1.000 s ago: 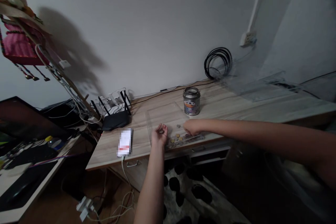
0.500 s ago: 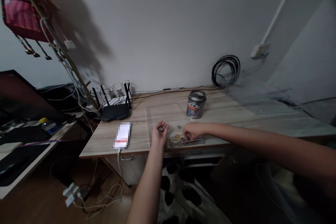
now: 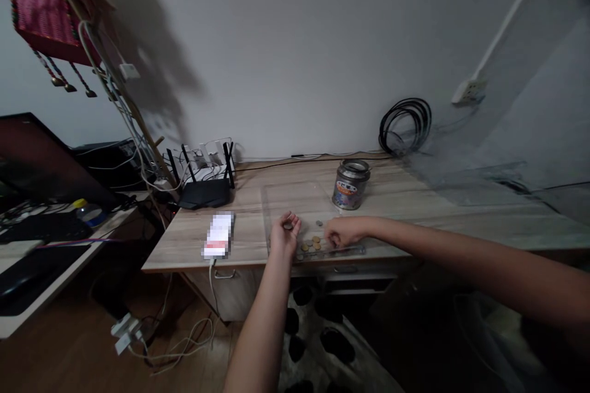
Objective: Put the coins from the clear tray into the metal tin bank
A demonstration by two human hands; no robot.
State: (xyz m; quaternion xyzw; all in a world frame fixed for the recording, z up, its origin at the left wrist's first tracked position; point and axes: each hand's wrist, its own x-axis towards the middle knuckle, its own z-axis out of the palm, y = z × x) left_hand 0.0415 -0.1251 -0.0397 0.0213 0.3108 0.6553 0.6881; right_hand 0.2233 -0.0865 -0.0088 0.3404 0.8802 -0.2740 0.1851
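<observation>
My left hand [image 3: 284, 234] is turned palm up with its fingers curled round a coin [image 3: 288, 226]. Right of it, several gold and silver coins [image 3: 316, 239] lie in a shallow clear tray [image 3: 266, 215] at the desk's front edge. A single silver coin [image 3: 319, 223] rests apart from them, farther back. My right hand [image 3: 342, 231] reaches down into the tray beside the coins, its fingers bent together; what they hold, if anything, is hidden. Behind it a metal tin [image 3: 351, 184] with a printed label stands upright, its top rim facing up.
On the wooden desk [image 3: 249, 196], a phone [image 3: 218, 234] on a cable lies at the left, with a black router [image 3: 204, 193] behind it. Coiled black cable [image 3: 405, 126] leans on the wall, near a clear plastic sheet [image 3: 479, 183] at the right.
The whole view has shifted slightly, so the desk things appear a little farther right. My right hand stays low by the coins, and the left still cups its coin.
</observation>
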